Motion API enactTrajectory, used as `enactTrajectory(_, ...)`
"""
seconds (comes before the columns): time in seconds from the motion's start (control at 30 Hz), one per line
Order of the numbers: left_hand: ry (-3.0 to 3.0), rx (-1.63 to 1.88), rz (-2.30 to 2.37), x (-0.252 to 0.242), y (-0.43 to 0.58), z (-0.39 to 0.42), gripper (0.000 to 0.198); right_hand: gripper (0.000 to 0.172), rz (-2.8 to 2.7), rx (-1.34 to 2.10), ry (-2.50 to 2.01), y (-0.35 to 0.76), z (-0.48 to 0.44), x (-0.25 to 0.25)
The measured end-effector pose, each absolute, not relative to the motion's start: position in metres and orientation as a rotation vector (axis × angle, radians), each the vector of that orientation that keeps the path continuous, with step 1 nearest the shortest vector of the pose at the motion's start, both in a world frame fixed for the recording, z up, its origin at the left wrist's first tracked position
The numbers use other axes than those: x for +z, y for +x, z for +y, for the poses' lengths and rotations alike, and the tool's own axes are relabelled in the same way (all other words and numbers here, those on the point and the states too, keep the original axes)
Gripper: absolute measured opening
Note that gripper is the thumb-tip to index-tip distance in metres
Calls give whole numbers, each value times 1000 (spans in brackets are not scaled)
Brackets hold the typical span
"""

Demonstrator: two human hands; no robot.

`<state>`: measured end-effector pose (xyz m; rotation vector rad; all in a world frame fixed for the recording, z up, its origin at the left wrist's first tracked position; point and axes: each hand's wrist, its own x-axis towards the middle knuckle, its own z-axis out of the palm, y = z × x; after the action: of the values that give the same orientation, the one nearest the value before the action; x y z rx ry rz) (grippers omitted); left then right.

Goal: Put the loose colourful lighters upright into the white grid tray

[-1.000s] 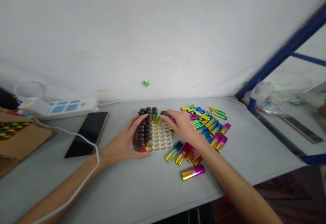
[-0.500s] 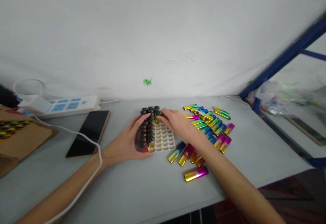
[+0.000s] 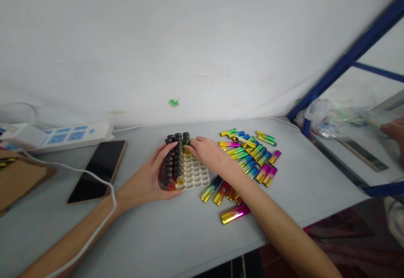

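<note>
A white slotted tray [image 3: 196, 176] lies on the grey table [image 3: 176, 231]. Its left columns hold several upright lighters [image 3: 174, 163] with black tops. My left hand [image 3: 148, 179] is wrapped around the tray's left side, thumb at its near edge. My right hand [image 3: 206, 152] reaches over the tray's far end, fingers closed at a lighter [image 3: 187, 142] standing in the back row. A heap of loose iridescent lighters [image 3: 251, 158] lies right of the tray, several more [image 3: 221, 190] by my right forearm, and one [image 3: 235, 213] apart nearer me.
A black phone [image 3: 98, 170] lies left of the tray, with a white power strip [image 3: 59, 137] behind it and a white cable [image 3: 94, 231] over my left arm. A cardboard box [image 3: 19, 179] sits far left. A blue frame [image 3: 347, 59] and another person's hand [image 3: 394, 131] are at right.
My right hand moved left along the tray's far end and set a lighter into the back row. The camera view shifted slightly right. My left hand kept its hold.
</note>
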<state>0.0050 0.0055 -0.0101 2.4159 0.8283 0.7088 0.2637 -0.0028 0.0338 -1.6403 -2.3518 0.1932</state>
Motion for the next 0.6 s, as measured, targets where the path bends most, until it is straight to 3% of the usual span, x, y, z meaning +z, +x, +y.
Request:
enactTrajectory(0.2,2400,727,815,-11,5,6,136,29,-2219,207,-1614,310,-3,32)
enactTrajectory(0.33,2386,727,825,-10,6,5,133,13,-1976,52,-1835,378,14,30)
enactTrajectory(0.47,2409,761,822,-12,6,6,134,35,-2074,140,-1918,423,34,24)
enactTrajectory(0.6,2427,756,823,-13,5,6,131,19,-2189,214,-1913,432,44,17)
